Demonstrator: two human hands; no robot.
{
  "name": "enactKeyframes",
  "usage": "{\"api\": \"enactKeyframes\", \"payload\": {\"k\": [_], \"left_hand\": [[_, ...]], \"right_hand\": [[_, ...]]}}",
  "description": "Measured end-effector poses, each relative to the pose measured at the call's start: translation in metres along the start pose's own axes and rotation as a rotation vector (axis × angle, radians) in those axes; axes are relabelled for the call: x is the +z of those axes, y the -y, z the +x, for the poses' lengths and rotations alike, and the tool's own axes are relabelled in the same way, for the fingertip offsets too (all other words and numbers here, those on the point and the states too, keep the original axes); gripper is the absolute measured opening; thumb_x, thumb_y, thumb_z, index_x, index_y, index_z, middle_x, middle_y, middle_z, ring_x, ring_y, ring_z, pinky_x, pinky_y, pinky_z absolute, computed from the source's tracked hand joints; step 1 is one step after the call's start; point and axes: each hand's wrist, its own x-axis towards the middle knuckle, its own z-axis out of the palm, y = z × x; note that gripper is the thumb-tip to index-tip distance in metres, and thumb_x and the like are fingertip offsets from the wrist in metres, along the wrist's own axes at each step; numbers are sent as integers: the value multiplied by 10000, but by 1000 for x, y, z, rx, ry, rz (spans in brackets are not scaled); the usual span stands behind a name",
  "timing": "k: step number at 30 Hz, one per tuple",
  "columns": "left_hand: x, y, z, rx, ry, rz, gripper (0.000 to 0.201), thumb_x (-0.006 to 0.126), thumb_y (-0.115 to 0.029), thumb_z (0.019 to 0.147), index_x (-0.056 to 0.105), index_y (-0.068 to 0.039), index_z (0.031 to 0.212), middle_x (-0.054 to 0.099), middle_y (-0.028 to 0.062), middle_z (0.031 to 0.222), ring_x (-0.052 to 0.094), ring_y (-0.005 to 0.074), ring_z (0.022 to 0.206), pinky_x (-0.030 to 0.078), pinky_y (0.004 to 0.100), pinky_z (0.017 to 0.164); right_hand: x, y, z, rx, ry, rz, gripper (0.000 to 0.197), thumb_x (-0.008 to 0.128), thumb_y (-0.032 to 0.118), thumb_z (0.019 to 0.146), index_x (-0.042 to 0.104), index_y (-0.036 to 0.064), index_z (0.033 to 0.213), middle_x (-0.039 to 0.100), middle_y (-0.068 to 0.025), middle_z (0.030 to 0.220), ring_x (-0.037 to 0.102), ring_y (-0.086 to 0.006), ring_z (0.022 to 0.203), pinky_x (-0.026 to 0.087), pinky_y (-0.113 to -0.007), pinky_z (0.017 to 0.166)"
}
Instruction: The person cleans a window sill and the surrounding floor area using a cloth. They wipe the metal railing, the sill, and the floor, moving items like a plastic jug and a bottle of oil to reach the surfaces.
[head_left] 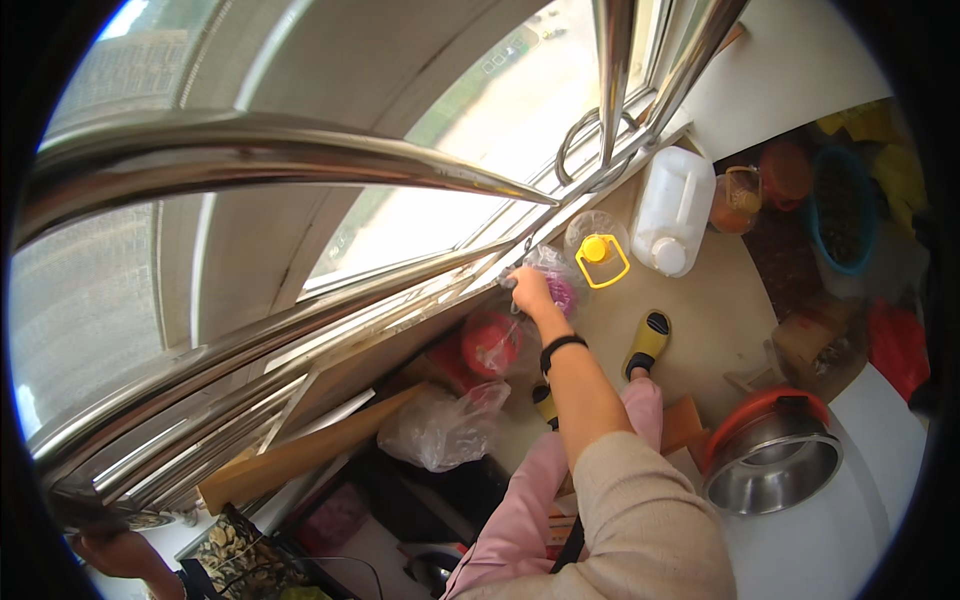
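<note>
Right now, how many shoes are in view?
2: one shoe to the right of the right forearm, the other shoe just left of it and partly hidden. More may be hidden in the clutter.

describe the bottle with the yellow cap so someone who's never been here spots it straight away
From the railed window, look to the floor at its right. Between the right hand and the white jug is a clear bottle, set apart by its yellow cap and yellow loop handle.

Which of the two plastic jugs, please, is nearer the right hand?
The clear, yellow-handled jug; the white jug is farther from the right hand.
</note>
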Motion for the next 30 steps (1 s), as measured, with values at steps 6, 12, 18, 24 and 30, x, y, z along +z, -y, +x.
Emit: {"api": "enactKeyframes", "payload": {"k": [6, 12, 18, 24, 30], "left_hand": [[11, 9, -39, -578, -10, -540, 491, 429, -345, 1072, 499, 49, 1357, 551, 182, 1324, 617, 284, 1121, 560, 369, 904], [14, -11, -34, -439, 59, -573, 566, 411, -462, 1077, 500, 29, 1343, 522, 190, 1374, 519, 308, 1266, 418, 427, 1070], [12, -22, -23, -263, 97, -576, 491, 384, -384, 1092, 515, 39, 1306, 539, 208, 1329, 520, 348, 1239, 394, 449, 1077], [15, -13, -44, -370, 27, -572, 441, 361, -281, 1089, 504, 48, 1345, 514, 217, 1374, 502, 325, 1267, 391, 443, 1081], [21, 26, -52, -462, -23, -404, 408, 395, -291, 1063, 492, 31, 1292, 531, 176, 1245, 570, 267, 1020, 497, 379, 824]], "right_hand": [[-93, 65, -82, 256, -488, 1642, 351, 546, -12, 875, 634, 24, 1213, 690, -96, 1136, 694, -253, 1002, 572, -377, 900], [-226, 211, -147, -154, -371, 1896, 361, 583, -12, 923, 595, 27, 1281, 674, -80, 1186, 665, -198, 1062, 542, -345, 945], [-253, 324, -165, -802, -720, 1080, 635, 775, 361, 910, 482, -6, 1337, 469, -136, 1354, 494, -267, 1264, 451, -373, 1028], [-220, 293, -76, -822, -1262, 282, 615, 888, 199, 671, 569, 56, 1177, 547, -172, 1128, 529, -388, 991, 435, -500, 883], [-157, 173, -11, -595, -1089, 289, 542, 853, 95, 593, 596, 125, 1070, 597, -77, 1079, 581, -312, 991, 401, -502, 959]]}}
